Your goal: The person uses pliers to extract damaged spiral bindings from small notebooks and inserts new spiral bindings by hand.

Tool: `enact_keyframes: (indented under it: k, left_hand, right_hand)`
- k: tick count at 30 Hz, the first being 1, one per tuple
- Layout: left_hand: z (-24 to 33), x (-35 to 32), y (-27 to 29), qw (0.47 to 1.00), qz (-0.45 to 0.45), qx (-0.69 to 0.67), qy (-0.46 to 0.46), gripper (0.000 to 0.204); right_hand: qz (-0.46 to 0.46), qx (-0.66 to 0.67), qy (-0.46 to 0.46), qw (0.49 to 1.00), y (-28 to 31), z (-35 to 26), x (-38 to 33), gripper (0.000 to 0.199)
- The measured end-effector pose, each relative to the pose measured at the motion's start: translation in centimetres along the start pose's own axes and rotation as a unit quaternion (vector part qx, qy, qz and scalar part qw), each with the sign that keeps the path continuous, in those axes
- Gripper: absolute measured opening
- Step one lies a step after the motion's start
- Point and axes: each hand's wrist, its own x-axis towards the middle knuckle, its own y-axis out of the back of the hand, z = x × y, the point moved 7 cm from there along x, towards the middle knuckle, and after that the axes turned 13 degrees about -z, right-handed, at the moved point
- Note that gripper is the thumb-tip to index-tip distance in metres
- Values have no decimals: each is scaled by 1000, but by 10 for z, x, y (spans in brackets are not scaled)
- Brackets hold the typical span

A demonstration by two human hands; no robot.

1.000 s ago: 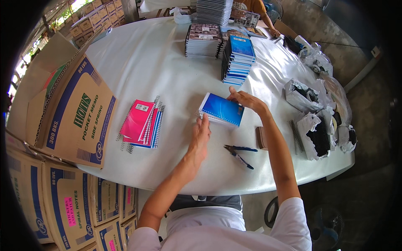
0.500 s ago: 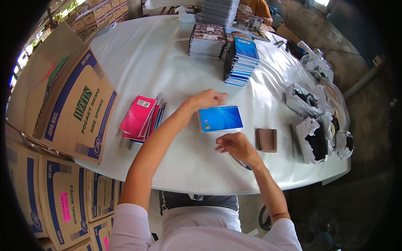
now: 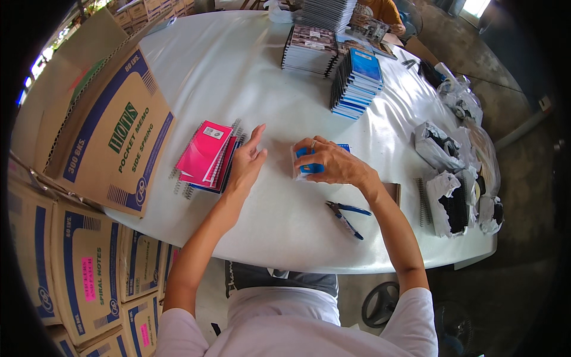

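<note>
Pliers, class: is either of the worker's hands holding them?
No, the pliers lie on the table, while the right hand is on the blue notebook and the left hand is open.

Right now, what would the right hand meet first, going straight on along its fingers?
Past the blue notebook it grips, the right hand would probably meet the left hand, though depth is unclear.

Daylight at both upper corners, glare on white table (image 3: 397, 116), dim lower right, fisheye-bowed edges, black surround
</note>
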Motion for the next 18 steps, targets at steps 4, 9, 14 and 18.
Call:
enact_keyframes:
  k: [4,9,14,18]
  left_hand:
    - [5,-28,5,999,5,-45,1,60]
    - [5,-46,8,997,14,-71,4,58]
    - [4,-58,9,995,29,-97,-2,56]
    - [3,-63,10,994,29,-103,2,56]
  right_hand:
    - [-42,-22,-2,999,4,-4,9,36]
    - [-63,19,-11,998,7,7,8,34]
    - [-76,-28,5,997,5,-4,12,35]
    - [-79,8,6,997,9,-1,11,31]
